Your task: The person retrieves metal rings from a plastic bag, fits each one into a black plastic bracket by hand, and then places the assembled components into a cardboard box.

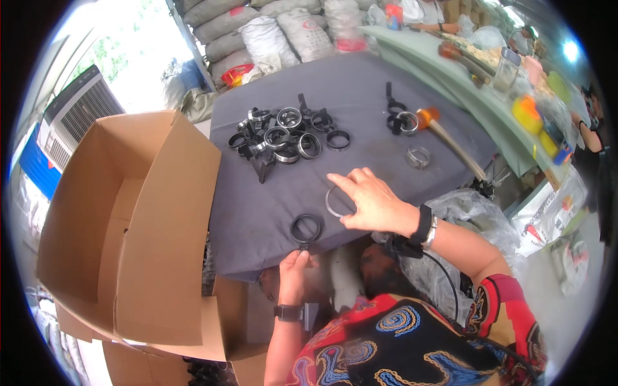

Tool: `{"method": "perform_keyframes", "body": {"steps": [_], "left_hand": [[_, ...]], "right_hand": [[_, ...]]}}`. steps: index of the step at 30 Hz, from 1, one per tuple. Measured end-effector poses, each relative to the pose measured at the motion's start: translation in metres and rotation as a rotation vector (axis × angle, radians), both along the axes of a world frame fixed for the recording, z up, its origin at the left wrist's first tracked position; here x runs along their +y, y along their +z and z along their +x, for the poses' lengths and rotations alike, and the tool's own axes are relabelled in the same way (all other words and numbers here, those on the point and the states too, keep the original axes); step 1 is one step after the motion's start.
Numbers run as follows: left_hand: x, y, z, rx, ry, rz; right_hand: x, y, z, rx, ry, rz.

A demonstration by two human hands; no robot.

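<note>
Near the front edge of the cloth-covered table (399,183), my left hand (296,264) pinches the short stem of a black ring-shaped part (304,242). Its round opening faces up, just beyond my fingers. To the right, my right hand (374,201) grips a thin silver metal ring (328,204) between thumb and fingers, partly hidden by the hand. The two rings are apart. Beyond my hands lies a pile of black ring parts (286,155), several with silver rings in them.
At the table's right lie a mallet (458,149) with an orange head, black stemmed rings (394,106) and a few loose silver rings (418,157). A tall open cardboard box (170,238) stands against the left side. A green-covered table (412,55) with people beside it is behind.
</note>
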State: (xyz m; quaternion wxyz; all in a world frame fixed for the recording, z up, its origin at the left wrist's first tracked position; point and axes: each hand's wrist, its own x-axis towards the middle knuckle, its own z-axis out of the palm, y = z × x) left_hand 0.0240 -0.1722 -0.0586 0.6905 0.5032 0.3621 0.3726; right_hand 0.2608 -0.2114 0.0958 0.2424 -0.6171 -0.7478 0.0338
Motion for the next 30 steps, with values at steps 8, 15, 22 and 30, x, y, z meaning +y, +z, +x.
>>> {"method": "perform_keyframes", "body": {"steps": [8,15,22,30], "left_hand": [[0.0,-0.003,0.001,-0.031,0.004,-0.013],[-0.003,0.004,-0.002,0.021,0.011,0.004],[-0.003,0.004,-0.001,-0.026,0.024,-0.011],[0.0,0.007,-0.002,0.047,0.001,0.022]], "right_hand": [[0.027,-0.054,0.03,-0.195,-0.466,-0.23],[0.028,-0.022,0.06,-0.266,-0.119,-0.387],[0.033,-0.035,0.064,-0.453,0.323,-0.235],[0.01,0.021,0.003,-0.732,0.437,0.414]]}}
